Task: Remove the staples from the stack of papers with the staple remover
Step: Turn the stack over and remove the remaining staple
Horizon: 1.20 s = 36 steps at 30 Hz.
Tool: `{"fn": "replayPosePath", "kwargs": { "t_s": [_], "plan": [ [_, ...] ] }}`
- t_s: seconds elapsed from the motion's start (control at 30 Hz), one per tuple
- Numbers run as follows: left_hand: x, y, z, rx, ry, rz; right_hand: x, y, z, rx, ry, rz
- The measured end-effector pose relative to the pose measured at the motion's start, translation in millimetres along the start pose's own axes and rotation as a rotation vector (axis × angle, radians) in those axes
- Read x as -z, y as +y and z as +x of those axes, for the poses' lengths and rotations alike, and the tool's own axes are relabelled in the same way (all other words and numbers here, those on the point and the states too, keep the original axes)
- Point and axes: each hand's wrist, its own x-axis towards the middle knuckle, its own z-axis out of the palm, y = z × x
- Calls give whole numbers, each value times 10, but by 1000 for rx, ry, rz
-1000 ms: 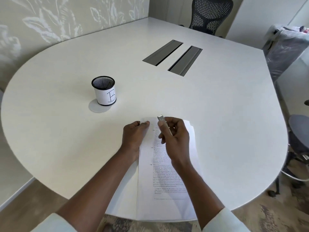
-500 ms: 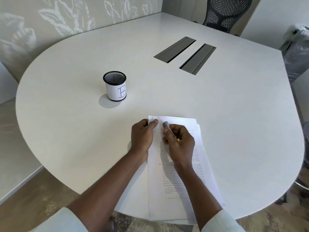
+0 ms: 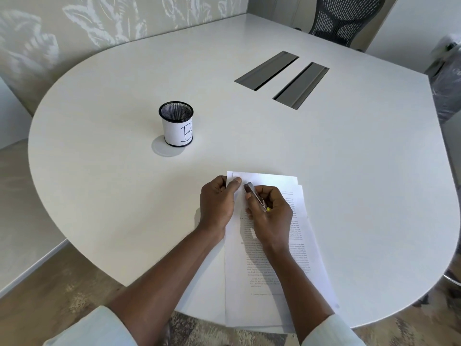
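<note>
A stack of printed papers lies on the white table, its near end hanging over the table's front edge. My left hand pinches the stack's top left corner, thumb on top. My right hand is shut on a slim metal staple remover with a yellow dot near its back end. Its tip rests low on the paper just right of my left thumb. No staple is visible to me.
A black mesh pen cup with a white label marked B stands to the left beyond the papers. Two grey cable hatches sit in the table's middle. A mesh office chair stands at the far side, a plastic-wrapped object at right.
My right hand has brought the staple remover down from above the papers to the top left corner. The left hand stays pinching that corner. The camera view shifted left.
</note>
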Motion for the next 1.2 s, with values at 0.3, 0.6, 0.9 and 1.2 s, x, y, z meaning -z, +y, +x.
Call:
{"fn": "replayPosePath", "kwargs": {
  "t_s": [0.3, 0.6, 0.9, 1.2],
  "plan": [
    [1, 14, -28, 10, 13, 9, -13, -19, 6, 74, 3, -85],
    [-25, -28, -29, -27, 52, 81, -40, -16, -9, 138, -17, -147],
    [-34, -39, -8, -46, 43, 135, -38, 11, -13, 133, -75, -205],
    [-55, -94, -72, -70, 46, 164, -38, 14, 38, 115, -84, -144]
  ]
}}
